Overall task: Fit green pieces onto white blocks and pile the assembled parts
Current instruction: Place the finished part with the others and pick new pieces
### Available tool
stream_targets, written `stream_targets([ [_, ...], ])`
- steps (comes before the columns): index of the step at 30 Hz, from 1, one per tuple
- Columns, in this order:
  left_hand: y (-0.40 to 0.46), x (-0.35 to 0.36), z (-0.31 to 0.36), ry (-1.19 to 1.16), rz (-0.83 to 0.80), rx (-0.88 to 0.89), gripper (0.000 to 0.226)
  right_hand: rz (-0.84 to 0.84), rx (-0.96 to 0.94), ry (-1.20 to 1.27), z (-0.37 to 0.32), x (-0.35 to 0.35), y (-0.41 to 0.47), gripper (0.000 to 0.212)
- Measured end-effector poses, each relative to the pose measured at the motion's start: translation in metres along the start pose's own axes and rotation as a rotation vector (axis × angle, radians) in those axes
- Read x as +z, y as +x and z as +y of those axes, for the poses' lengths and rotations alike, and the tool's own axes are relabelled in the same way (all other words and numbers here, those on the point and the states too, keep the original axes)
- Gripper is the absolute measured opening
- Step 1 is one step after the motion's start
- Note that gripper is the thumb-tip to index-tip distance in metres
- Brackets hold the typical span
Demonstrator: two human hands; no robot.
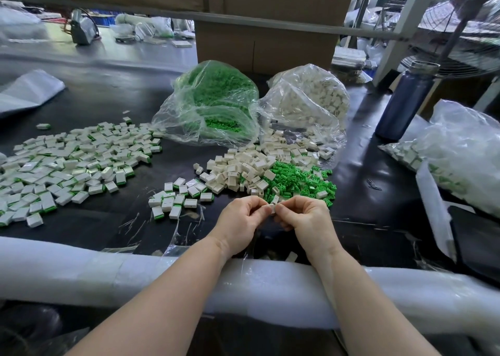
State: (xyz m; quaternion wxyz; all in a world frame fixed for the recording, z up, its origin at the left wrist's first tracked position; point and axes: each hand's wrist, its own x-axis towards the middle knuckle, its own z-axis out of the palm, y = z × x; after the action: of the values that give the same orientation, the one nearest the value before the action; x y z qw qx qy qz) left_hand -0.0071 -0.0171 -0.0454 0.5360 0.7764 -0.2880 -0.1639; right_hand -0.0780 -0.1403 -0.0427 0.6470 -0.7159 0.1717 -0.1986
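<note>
The left hand (241, 218) and the right hand (307, 218) are raised just above the dark worktop (113, 220), forearms laid over its padded edge, fingertips brought together from either side. A small white block (271, 209) is pinched between the curled fingers of both hands. Assembled parts (70, 163) are spread to the left, while loose white blocks (243, 169) and green pieces (300, 182) are heaped just beyond the hands.

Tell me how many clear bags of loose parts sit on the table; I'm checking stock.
3: the bag of green pieces at centre back, the bag of white blocks right beside it, and a mixed bag at the far right. Others may be hidden.
</note>
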Motion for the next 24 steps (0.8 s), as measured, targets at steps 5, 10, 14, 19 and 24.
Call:
stream_targets([
  [5,-0.0013,-0.0023,-0.0005,0.042,-0.051,-0.011,0.017,-0.059,0.04,0.017,-0.0011,-0.004,-0.0009,0.019],
  [10,-0.001,-0.0015,0.0003,0.081,-0.079,0.001,0.018,-0.082,0.048,-0.007,-0.0018,-0.0053,-0.0008,0.025],
  [14,-0.0002,-0.0006,-0.0016,0.065,-0.058,0.013,0.017,-0.055,0.023,0.002,-0.0006,-0.0035,-0.0006,0.021],
  [19,0.0023,0.0025,-0.0013,-0.022,0.026,0.014,0.014,0.008,-0.006,0.052,0.0006,0.0003,0.0006,0.01],
  [24,0.0036,0.0031,-0.002,-0.087,0.037,0.012,0.01,0.054,0.008,0.063,0.0009,0.0001,0.0018,0.008],
])
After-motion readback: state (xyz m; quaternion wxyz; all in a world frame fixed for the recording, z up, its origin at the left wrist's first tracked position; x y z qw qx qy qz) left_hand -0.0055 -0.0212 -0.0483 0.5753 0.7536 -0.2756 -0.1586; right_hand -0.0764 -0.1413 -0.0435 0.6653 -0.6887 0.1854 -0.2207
